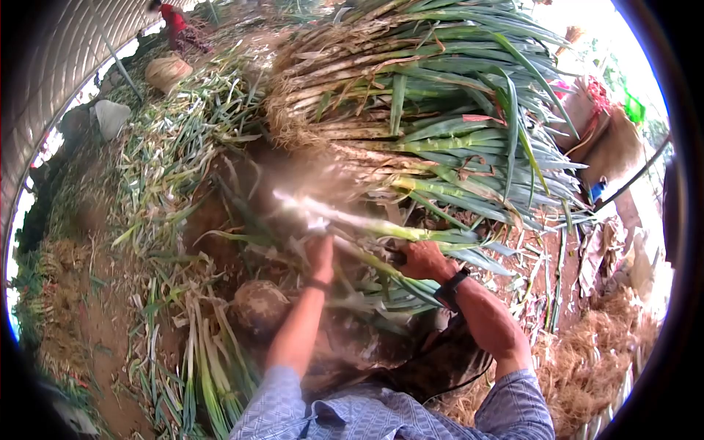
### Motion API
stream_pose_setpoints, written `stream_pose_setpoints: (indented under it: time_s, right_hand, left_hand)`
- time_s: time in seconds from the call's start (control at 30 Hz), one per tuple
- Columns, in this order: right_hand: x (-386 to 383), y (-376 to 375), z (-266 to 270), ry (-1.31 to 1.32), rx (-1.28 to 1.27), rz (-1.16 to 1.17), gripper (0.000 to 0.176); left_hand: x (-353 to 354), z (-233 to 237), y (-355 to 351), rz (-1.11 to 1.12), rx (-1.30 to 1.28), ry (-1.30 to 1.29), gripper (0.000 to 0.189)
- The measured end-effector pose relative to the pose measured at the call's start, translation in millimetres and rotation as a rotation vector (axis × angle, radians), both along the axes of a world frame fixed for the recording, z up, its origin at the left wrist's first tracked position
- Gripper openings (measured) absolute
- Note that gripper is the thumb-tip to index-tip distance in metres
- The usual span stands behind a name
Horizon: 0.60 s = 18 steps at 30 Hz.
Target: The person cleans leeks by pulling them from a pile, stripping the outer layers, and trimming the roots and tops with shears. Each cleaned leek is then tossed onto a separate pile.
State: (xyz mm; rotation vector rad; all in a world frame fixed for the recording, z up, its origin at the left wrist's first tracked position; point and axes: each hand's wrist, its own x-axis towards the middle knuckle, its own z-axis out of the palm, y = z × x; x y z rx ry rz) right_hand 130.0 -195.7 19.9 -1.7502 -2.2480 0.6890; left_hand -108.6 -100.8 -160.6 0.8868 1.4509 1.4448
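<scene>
In front of you, one long, slender leek with a white shank and green leaves [374, 222] lies slantwise, its pale end to your left and blurred, its leaves to your right; a second long, yellow-green leek stalk [370, 259] slopes just below it, its leaves fanning down to the right; beyond both, your big heap of long leeks with brownish, stringy roots [425, 95] lies roughly side by side, roots left, green tops right, some leaves bent over.
</scene>
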Motion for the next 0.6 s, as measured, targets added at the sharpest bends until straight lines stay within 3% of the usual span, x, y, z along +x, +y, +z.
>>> stream_pose_setpoints:
  time_s: [0.17,0.27,0.43,0.6]
  right_hand:
    - [-13.0,-0.1,2.4,0.039,0.105,-0.024,0.030]
    - [-12.6,0.3,-13.0,-0.061,0.146,0.084,0.030]
    - [-16.5,2.4,-20.4,-0.111,0.035,0.035,0.030]
    - [-20.4,8.2,-20.3,-0.120,0.033,0.039,0.032]
  left_hand:
    - [0.1,64.5,-28.4,-0.113,-0.158,-0.157,0.016]
    - [-4.2,58.4,-28.4,-0.120,-0.155,-0.131,0.021]
    - [-5.8,4.4,-22.1,-0.120,-0.074,-0.002,0.028]
    - [0.7,-9.9,-15.8,-0.048,-0.075,-0.267,0.023]
